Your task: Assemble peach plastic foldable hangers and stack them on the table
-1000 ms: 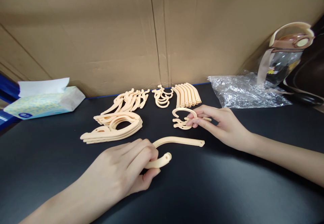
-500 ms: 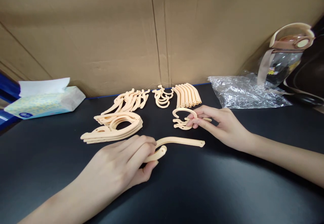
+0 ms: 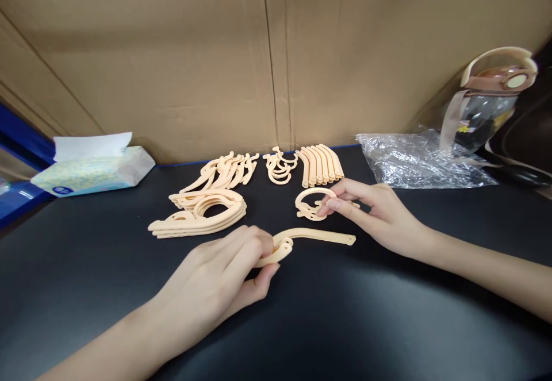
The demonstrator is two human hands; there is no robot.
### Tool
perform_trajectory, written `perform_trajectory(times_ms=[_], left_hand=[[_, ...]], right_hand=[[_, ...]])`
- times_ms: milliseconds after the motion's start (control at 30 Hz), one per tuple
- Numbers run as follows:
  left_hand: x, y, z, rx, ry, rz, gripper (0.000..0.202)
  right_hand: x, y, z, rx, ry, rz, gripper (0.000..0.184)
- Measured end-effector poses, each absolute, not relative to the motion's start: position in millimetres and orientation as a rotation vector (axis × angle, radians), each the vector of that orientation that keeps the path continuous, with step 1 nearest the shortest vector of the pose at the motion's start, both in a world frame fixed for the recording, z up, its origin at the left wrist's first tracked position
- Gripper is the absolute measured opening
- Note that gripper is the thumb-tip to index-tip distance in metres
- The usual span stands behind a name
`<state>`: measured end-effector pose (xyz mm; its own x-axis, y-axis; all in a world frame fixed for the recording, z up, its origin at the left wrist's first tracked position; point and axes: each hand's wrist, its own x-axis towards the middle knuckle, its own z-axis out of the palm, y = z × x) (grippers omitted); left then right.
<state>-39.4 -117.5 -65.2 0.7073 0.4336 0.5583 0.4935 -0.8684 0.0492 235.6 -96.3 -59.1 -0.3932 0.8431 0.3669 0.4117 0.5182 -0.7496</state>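
My left hand (image 3: 228, 266) is closed around a beige plastic hanger arm (image 3: 282, 253), whose rounded end with a hole sticks out past the fingers. Just behind it, a longer curved hanger arm (image 3: 321, 235) reaches right; whether the fingers also touch it is hidden. My right hand (image 3: 371, 211) pinches a curved beige hanger hook (image 3: 314, 192) between thumb and fingers. Beneath that hook more small hook pieces (image 3: 307, 215) show, partly covered by the fingers.
Behind my left hand lie stacked hanger bodies (image 3: 202, 220) and a row of curved pieces (image 3: 228, 169). Loose hooks (image 3: 279, 168) and lined-up arms (image 3: 321, 164) lie farther back. A tissue pack (image 3: 95, 171) stands left; a plastic bag (image 3: 414, 160) and water bottle (image 3: 487, 105) are right.
The view has shifted slightly, so the table things appear a little farther right. The hook in my right hand sits slightly lower, nearer the pieces under it. Both hands keep their grips.
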Motion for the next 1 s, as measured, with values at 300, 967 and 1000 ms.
perform_trajectory(times_ms=[300, 967, 1000], left_hand=[[-21, -137, -59, -2.799, -0.9, -0.755, 0.008], [-34, -130, -70, -2.768, -0.794, -0.669, 0.015], [-34, -130, -70, -2.781, -0.787, -0.671, 0.015]], right_hand=[[221, -94, -48, -1.096, -2.032, 0.785, 0.026], [214, -108, -49, -1.058, -1.666, 1.224, 0.02], [214, -108, -50, -1.047, -1.649, 1.247, 0.018]])
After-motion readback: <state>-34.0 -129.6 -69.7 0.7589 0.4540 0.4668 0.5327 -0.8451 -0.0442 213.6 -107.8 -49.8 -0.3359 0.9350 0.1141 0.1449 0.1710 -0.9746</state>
